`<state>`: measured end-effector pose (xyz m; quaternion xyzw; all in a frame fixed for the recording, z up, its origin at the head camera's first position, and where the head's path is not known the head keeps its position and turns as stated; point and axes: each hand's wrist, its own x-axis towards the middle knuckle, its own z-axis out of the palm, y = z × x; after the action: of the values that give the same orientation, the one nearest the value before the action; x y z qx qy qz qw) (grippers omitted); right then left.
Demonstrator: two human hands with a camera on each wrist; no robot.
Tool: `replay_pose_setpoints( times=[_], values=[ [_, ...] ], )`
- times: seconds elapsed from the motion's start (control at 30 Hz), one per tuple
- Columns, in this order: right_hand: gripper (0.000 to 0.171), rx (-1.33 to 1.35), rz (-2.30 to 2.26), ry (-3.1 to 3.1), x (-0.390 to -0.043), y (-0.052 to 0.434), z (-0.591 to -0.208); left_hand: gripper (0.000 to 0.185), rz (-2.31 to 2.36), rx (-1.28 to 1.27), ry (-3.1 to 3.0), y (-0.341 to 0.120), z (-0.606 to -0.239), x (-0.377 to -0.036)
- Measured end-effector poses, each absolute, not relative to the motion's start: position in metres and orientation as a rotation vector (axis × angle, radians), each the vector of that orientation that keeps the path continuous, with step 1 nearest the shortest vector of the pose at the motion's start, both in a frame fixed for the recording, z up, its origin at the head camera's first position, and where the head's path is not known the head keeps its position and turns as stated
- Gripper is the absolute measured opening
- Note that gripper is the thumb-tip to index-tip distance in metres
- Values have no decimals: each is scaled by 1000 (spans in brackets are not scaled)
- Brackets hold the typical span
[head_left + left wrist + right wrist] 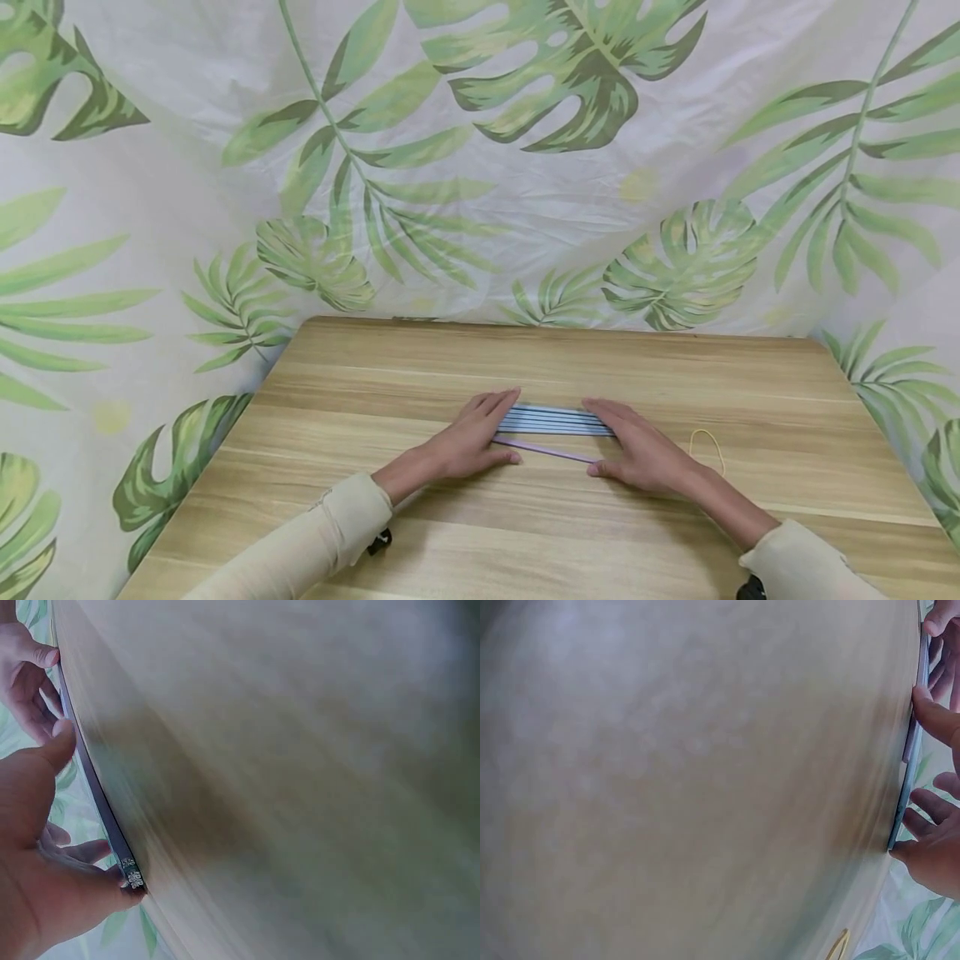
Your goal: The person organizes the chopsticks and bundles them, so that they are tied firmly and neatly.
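Head view: looks forward and down from above the near edge of the tabletop (525,517), taking in its whole width and the leaf-print cloth (525,167) behind. Left wrist view: very close, grazing the tabletop (315,787), which stands nearly on end in the frame; left hand (37,847) at the left border. Right wrist view: same low, close angle, mirrored; right hand (937,847) at the right border. All three share the bundle of sticks (555,421) between the hands.

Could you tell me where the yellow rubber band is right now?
In the head view, the yellow rubber band lies on the wooden table, just right of the right hand.
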<state>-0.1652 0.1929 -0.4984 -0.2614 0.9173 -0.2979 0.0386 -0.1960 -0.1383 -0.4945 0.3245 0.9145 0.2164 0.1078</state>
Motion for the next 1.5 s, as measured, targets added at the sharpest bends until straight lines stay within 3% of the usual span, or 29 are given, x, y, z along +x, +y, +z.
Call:
replay_pose_setpoints(
  times=[0.77, 1.3, 1.5],
  values=[
    [54, -823, -995, 2925, -170, 194, -498, 65, 561, 1043, 2776, -134, -489, -202],
    [38, -876, -955, 2866, -175, 193, -496, 42, 591, 1004, 2726, -131, -485, -206],
    [35, -894, -1015, 2789, -179, 195, -494, 42, 585, 1015, 2712, -132, -484, -206]
  ],
)
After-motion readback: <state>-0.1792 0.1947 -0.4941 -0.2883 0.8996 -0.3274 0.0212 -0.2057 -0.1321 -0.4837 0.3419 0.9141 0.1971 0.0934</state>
